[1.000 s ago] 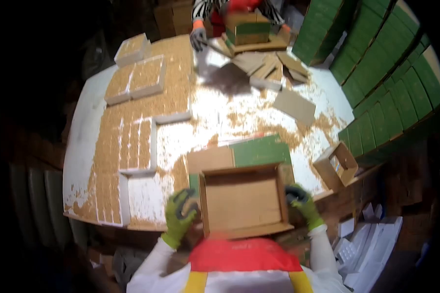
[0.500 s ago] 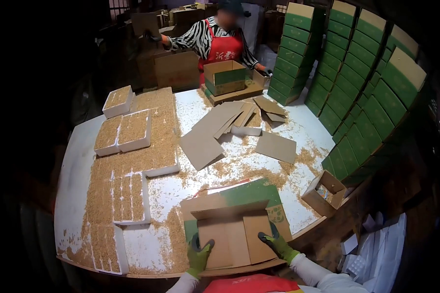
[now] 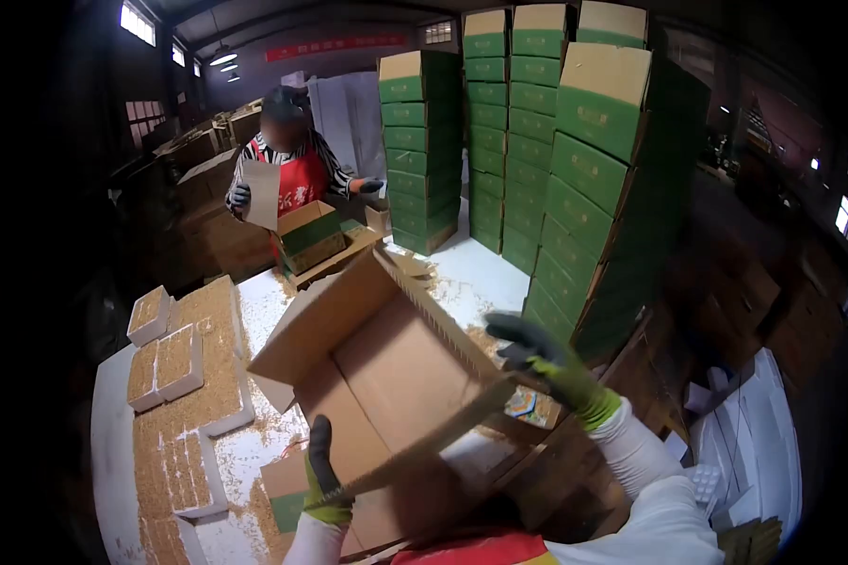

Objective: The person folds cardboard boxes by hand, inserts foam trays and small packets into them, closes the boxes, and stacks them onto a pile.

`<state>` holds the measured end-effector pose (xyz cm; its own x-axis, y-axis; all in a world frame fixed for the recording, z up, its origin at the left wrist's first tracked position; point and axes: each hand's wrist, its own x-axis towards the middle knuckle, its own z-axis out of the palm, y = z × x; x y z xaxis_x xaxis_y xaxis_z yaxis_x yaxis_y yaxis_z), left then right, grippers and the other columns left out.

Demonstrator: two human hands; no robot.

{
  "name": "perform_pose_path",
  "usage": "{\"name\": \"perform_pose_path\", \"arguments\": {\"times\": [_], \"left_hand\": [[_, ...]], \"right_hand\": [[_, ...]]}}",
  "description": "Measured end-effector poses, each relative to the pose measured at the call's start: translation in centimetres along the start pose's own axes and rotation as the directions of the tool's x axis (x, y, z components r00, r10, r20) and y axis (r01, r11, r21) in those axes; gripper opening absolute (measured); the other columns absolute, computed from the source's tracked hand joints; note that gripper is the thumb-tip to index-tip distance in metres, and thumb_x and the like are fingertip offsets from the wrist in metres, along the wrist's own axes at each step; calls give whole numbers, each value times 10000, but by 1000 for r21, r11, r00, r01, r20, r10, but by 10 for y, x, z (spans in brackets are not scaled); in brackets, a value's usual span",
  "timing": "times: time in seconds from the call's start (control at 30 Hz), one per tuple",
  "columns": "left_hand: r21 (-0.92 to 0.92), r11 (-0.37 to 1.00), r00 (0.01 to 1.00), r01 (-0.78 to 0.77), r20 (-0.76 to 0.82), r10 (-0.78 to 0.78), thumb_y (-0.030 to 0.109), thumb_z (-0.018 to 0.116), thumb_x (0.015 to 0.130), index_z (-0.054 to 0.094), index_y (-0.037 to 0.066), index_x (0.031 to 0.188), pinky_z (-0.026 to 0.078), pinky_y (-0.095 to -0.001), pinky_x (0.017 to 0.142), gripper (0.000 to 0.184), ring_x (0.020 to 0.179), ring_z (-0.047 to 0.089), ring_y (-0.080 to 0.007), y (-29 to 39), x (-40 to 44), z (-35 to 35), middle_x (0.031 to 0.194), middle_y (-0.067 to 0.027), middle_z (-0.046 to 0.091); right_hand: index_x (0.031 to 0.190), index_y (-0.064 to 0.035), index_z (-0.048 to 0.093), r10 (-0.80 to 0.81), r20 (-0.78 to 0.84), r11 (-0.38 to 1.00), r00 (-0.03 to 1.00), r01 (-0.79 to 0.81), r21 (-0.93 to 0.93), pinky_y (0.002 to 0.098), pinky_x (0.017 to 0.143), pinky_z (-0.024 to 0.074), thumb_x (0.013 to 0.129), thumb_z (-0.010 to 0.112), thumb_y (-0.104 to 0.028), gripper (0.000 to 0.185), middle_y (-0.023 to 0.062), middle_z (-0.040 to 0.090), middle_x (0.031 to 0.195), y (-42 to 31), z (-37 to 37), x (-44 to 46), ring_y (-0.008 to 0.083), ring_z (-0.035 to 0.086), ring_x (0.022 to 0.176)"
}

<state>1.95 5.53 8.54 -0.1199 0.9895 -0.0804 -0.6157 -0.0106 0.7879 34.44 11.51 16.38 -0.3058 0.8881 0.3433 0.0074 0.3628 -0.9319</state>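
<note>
An open cardboard box [image 3: 396, 377], brown inside, is raised and tilted above the table's near part. At its lower left corner my left hand [image 3: 325, 471], in a green and dark glove, grips the wall with the thumb inside. Off the box's right corner is my right hand [image 3: 542, 363], its gloved fingers stretched out and apart, holding nothing. Beneath the box, a flat green and brown cardboard piece [image 3: 290, 510] shows on the table. A small open box [image 3: 535, 414] with something colourful inside sits below my right hand.
Tall stacks of green boxes [image 3: 589, 179] rise at the right of the white table [image 3: 113, 405]. White trays with brown granules [image 3: 184, 363] lie at left. Across the table a co-worker [image 3: 297, 169] holds a cardboard sheet [image 3: 262, 193] beside a green box [image 3: 313, 240].
The box has been lifted and tilted. My right hand has let go of it and moved up and outward. The view has turned right and upward; the co-worker's sheet is now over the green box.
</note>
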Motion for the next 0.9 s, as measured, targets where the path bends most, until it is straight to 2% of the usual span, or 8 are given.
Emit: {"name": "perform_pose_path", "arguments": {"times": [0.1,0.23,0.33,0.37,0.57,0.67,0.77,0.9], "left_hand": [[-409,891,916,199,400,-21,424,429,1040,428,8,1440,434,-447,1093,577,1317,497,-310,2,74,93,1464,-174,473],[-303,928,652,-216,663,368,431,406,1039,354,66,1504,332,-445,1151,594,1386,413,-284,38,171,248,1541,-107,386],[-350,937,537,15,793,287,440,330,1047,355,59,1501,363,-447,1121,593,1335,485,-316,91,205,374,1480,-156,476],[-323,946,546,14,795,264,457,332,1040,344,65,1506,367,-449,1118,608,1341,474,-321,97,207,402,1487,-158,464],[90,950,643,-297,754,130,557,344,999,282,103,1535,393,-463,1100,705,1379,412,-353,89,191,521,1528,-170,392],[335,826,656,-454,753,55,607,350,978,251,122,1549,406,-470,1091,755,1398,381,-369,86,172,540,1549,-175,356],[499,640,637,-583,771,-21,657,355,958,220,141,1564,419,-477,1082,807,1417,350,-384,86,152,546,1570,-181,320],[613,325,660,-720,750,48,723,363,930,178,166,1583,436,-486,1070,878,1442,308,-406,79,142,560,1597,-189,272]], "right_hand": [[1349,-13,539,-573,-316,795,756,418,-439,303,993,472,961,554,-36,389,87,636,1222,-88,-132,18,172,609,1088],[1352,-38,552,-904,-273,346,330,186,-920,301,959,483,988,516,-114,374,92,606,1286,-162,-369,56,185,606,1105],[1355,-57,562,-779,-131,60,613,-134,-989,299,934,492,1008,488,-173,373,96,584,1334,-165,-558,103,195,604,1117],[1369,-59,554,-669,-67,-190,740,-258,-947,310,928,504,1009,464,-170,386,114,544,1406,-161,-577,113,216,595,1154],[1459,-40,443,-713,-25,-210,701,-248,-946,350,1143,352,1032,411,-159,445,127,436,1514,-117,-581,138,239,445,1363],[1459,-39,438,-761,167,-451,627,-327,-830,348,1142,358,1025,415,-133,445,146,446,1500,-93,-625,141,245,443,1366],[1463,-15,420,-766,10,-119,643,-127,-985,349,1150,347,1023,390,-106,450,162,455,1489,-88,-603,129,257,432,1377],[1463,-10,417,-765,7,-17,644,-8,-1000,344,1152,339,1015,390,-77,454,166,457,1487,-102,-548,125,256,439,1368]]}}
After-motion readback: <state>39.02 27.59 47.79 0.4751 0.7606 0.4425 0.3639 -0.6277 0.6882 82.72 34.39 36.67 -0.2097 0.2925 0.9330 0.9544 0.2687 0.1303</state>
